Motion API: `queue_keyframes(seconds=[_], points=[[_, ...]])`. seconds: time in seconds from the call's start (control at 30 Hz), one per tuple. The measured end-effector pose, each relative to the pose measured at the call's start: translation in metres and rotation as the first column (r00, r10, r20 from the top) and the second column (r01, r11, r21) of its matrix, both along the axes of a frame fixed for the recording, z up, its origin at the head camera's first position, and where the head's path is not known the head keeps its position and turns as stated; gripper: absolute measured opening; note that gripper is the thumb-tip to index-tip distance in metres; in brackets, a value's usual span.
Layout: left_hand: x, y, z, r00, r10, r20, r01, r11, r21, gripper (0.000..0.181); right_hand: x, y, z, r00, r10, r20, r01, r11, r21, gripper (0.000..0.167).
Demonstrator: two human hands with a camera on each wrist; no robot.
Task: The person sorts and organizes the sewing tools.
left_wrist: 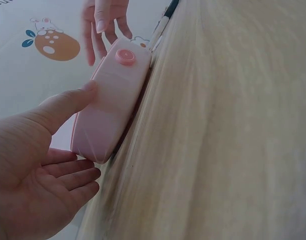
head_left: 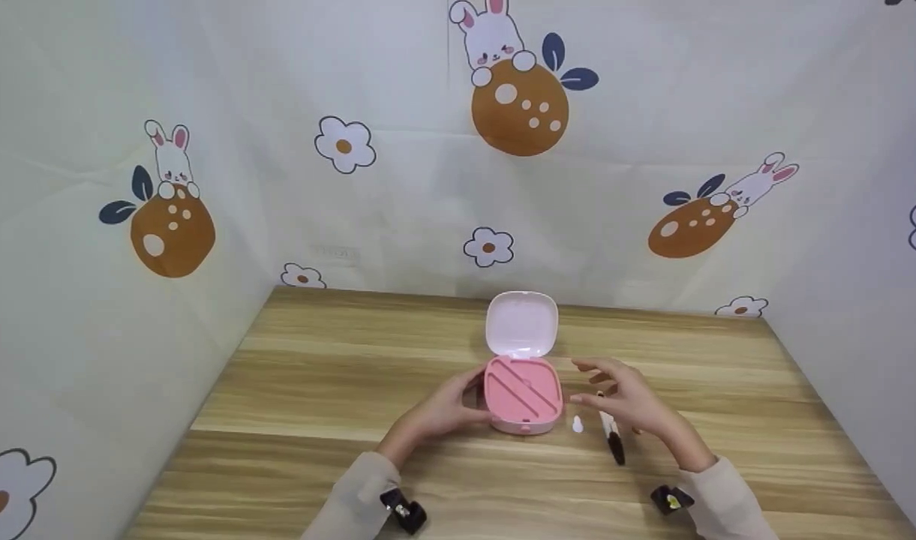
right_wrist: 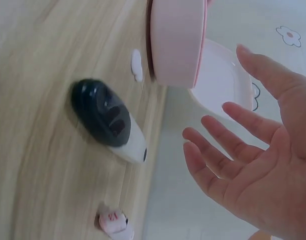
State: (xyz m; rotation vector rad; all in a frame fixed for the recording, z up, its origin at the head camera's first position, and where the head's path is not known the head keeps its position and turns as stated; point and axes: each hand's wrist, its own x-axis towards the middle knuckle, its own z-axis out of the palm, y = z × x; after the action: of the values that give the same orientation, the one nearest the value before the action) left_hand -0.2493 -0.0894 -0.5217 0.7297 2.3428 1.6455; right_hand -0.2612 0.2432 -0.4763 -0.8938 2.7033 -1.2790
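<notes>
Pink plastic draws us first: the hinged case (head_left: 524, 394) sits on the wood-grain tabletop (head_left: 337, 405) between our two hands, its lid (head_left: 522, 324) raised at the back and its round latch button (left_wrist: 125, 56) facing us. Our left hand (head_left: 446, 405) spans the case's left side, thumb against the front wall and the visible fingers loose past the far corner; we judge that this light touch steadies the case rather than lifts it. Our right hand (head_left: 626, 394) hangs beyond the opposite side, thumb and fingers wide apart, holding nothing.

With the lid tipped back, the recessed tray with its two diagonal grooves lies exposed to us. A small white pear-shaped piece (head_left: 578, 424) lies just beside the case, and a black-and-white pen (head_left: 616, 446) lies farther right, partly under our right hand. A little white-and-pink object (right_wrist: 113, 222) rests past the pen; we cannot tell what it is.

The lid stands near the table's far edge and the printed backdrop (head_left: 397, 202), so backward room looks tight. Toward the left and right edges, the tabletop stretches wider; on the right, the pen and the white piece narrow the path.
</notes>
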Motion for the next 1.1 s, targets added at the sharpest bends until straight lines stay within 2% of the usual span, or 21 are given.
queue_keyframes(seconds=[0.2, 0.43, 0.6, 0.8, 1.1], points=[[0.001, 0.000, 0.001, 1.000, 0.021, 0.004, -0.021, 1.000, -0.017, 0.090, 0.001, 0.012, 0.001, 0.998, -0.052, 0.026, 0.053, 0.999, -0.006, 0.050], [0.001, 0.000, 0.001, 1.000, 0.009, -0.001, -0.009, 1.000, -0.009, 0.090, 0.002, 0.027, 0.002, 0.996, -0.088, 0.029, 0.088, 0.996, -0.001, 0.042], [0.001, 0.000, 0.001, 1.000, -0.003, -0.023, 0.003, 1.000, -0.007, 0.089, 0.003, 0.038, 0.001, 0.992, -0.120, 0.039, 0.120, 0.993, 0.016, 0.045], [0.001, 0.000, 0.000, 1.000, 0.010, -0.016, -0.011, 1.000, -0.023, 0.090, 0.004, 0.051, -0.002, 0.991, -0.129, 0.021, 0.129, 0.991, 0.025, 0.048], [0.001, 0.000, 0.000, 1.000, 0.006, -0.017, -0.007, 1.000, -0.012, 0.091, 0.006, 0.067, -0.008, 0.989, -0.125, 0.075, 0.124, 0.992, 0.026, 0.051]])
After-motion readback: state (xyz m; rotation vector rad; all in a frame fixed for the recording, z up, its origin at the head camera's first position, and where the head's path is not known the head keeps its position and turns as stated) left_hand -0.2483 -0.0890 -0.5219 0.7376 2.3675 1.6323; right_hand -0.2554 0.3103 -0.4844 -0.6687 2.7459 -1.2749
